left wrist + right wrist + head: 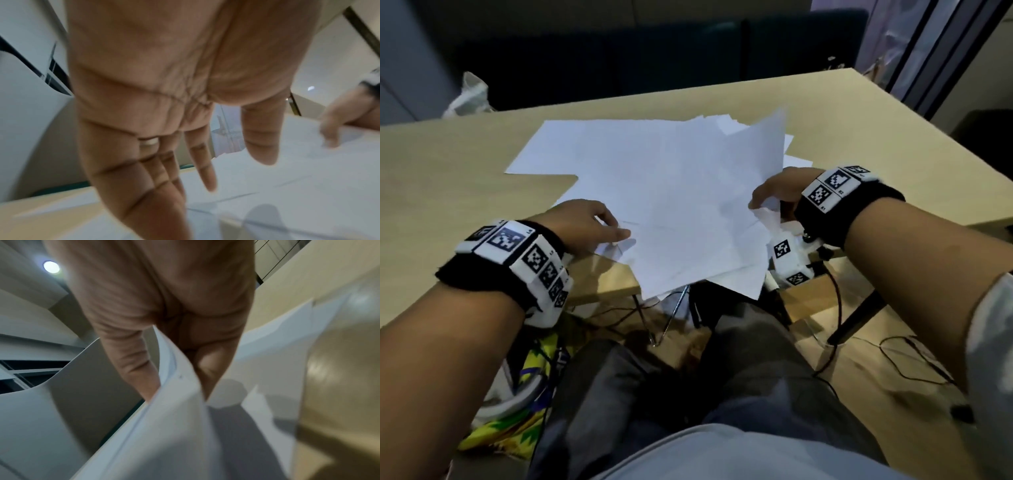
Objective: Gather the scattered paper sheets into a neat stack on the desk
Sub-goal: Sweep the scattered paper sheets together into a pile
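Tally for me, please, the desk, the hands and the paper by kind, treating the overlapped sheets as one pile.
desk: 1
pile of paper: 1 (sheets overlap too much to count)
hands: 2, the left hand and the right hand
Total: 4

I'm sitting at a light wood desk [465, 164], dim rm. Dark sofa [654, 51] w/ a white bag [469, 96] beside it is showing behind the desk. Cables [914, 359] are trailing over the wood floor [893, 428]. Ceiling light [51, 267] is glowing overhead.
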`<state>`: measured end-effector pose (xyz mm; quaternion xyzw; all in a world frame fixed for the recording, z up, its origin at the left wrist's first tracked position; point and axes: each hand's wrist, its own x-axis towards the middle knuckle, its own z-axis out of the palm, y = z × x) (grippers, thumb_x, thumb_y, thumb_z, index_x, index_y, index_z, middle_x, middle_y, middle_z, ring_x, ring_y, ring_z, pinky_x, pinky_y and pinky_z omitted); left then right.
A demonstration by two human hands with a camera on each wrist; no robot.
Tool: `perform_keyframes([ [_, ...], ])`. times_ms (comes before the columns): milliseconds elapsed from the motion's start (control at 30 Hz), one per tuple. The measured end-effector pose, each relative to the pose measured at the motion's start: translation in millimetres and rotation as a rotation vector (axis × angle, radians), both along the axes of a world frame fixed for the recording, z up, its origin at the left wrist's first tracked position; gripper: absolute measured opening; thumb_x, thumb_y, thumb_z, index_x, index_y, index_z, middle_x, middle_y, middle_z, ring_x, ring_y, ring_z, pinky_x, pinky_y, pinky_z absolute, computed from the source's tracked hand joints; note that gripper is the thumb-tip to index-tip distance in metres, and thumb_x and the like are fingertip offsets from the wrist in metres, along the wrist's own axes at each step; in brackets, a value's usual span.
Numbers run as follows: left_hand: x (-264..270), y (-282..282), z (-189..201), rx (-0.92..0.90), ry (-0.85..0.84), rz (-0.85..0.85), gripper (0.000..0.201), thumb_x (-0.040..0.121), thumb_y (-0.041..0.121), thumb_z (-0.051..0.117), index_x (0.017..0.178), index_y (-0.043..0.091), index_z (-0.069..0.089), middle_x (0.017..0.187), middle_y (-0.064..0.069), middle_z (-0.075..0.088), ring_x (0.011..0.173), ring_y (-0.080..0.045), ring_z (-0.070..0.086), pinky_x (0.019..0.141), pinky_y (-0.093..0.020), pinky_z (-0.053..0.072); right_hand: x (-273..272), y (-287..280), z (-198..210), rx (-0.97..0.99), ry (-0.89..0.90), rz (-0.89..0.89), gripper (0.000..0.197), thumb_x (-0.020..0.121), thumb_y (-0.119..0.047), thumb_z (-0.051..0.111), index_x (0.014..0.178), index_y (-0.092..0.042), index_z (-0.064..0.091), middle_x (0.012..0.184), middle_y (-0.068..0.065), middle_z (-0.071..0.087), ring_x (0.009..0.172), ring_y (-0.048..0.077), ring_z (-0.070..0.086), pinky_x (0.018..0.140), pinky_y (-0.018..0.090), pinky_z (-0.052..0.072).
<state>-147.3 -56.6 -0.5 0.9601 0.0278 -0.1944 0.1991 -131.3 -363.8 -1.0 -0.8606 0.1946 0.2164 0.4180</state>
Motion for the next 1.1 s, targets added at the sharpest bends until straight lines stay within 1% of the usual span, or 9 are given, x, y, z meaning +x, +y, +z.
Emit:
perform_keyframes([
  [67,11.8,7.2,-0.8,0.116,-0.046,0.002,0.057,0.082,0.051,0.065,0.130,0.021,0.054,0.133,-0.008,0.056,0.109,-0.027,0.059,0.090,-0.036,0.048,-5.9,-9.2,4.7,-0.060,-0.008,0.003,0.019,0.080,-0.017,0.072,0.094,-0.006,0.066,0.074,0.012,0.060,0.063,0.026,0.057,0.062,0.026,0.048],
  [200,24.4,2.7,-5.6,0.286,0.054,-0.115,0.075,0.086,0.055,0.057,0.150,0.030,0.027,0.149,-0.010,0.044,0.129,-0.030,0.049,0.099,-0.035,0.043,-5.3,-8.1,4.5,-0.031,0.043,0.054,0.046,0.073,-0.025,0.079,0.110,-0.001,0.065,0.089,0.017,0.067,0.074,0.031,0.065,0.079,0.037,0.055],
  [367,27.2,-7.3,-0.6,0.276,0.119,-0.222,0.067,0.085,0.058,0.056,0.145,0.040,0.035,0.138,-0.005,0.055,0.107,-0.024,0.056,0.089,-0.030,0.042,21.3,6.1,-22.1,0.028,-0.024,0.112,0.092,0.032,-0.075,0.081,0.104,-0.018,0.066,0.105,0.008,0.070,0.099,0.034,0.068,0.096,0.048,0.052],
  [467,22.8,-10.0,1.6,0.250,0.145,-0.252,0.062,0.085,0.058,0.055,0.143,0.041,0.039,0.145,-0.001,0.048,0.128,-0.023,0.048,0.095,-0.029,0.037,16.6,27.1,-9.0,0.054,-0.026,0.145,0.053,0.062,-0.053,0.082,0.103,-0.021,0.069,0.100,0.006,0.073,0.093,0.031,0.069,0.091,0.045,0.055],
  [567,27.4,-1.0,1.7,0.100,0.119,-0.152,0.052,0.084,0.055,0.059,0.131,0.034,0.055,0.136,0.000,0.056,0.119,-0.020,0.054,0.094,-0.030,0.041,23.4,33.1,-6.8,0.059,-0.076,0.146,0.030,0.073,-0.029,0.081,0.097,-0.017,0.068,0.105,0.008,0.073,0.097,0.031,0.069,0.094,0.040,0.052],
  [833,62.3,52.9,-12.3,-0.123,-0.127,0.325,0.092,0.084,0.059,0.056,0.151,0.008,0.021,0.153,-0.017,0.038,0.136,-0.035,0.042,0.104,-0.041,0.038,24.5,14.2,9.7,0.280,-0.147,0.094,0.055,0.069,-0.023,0.084,0.120,-0.019,0.063,0.110,0.013,0.072,0.099,0.036,0.069,0.083,0.058,0.055],
  [933,67.8,59.9,-11.5,-0.287,-0.067,0.386,0.095,0.073,0.075,0.054,0.134,0.004,0.041,0.128,-0.017,0.055,0.115,-0.034,0.056,0.091,-0.040,0.048,21.5,7.6,17.0,0.363,-0.186,0.110,0.042,0.084,-0.004,0.069,0.125,-0.007,0.058,0.106,0.011,0.071,0.096,0.032,0.067,0.073,0.034,0.061],
  [1033,68.4,58.7,-11.4,-0.611,-0.122,0.488,0.048,0.079,0.055,0.067,0.077,0.011,0.048,0.074,-0.009,0.049,0.065,-0.022,0.059,0.059,-0.024,0.047,24.1,5.9,15.0,0.357,-0.181,0.078,0.041,0.084,-0.010,0.071,0.124,-0.007,0.059,0.112,0.017,0.070,0.098,0.038,0.069,0.081,0.049,0.058],
  [1100,68.1,64.2,-14.0,-0.706,-0.124,0.527,0.043,0.082,0.037,0.070,0.064,0.016,0.038,0.062,-0.006,0.037,0.047,-0.021,0.046,0.051,-0.023,0.037,29.4,5.2,9.8,0.324,-0.178,0.010,0.039,0.086,-0.022,0.070,0.121,-0.006,0.061,0.107,0.019,0.072,0.093,0.039,0.070,0.082,0.052,0.057],
])
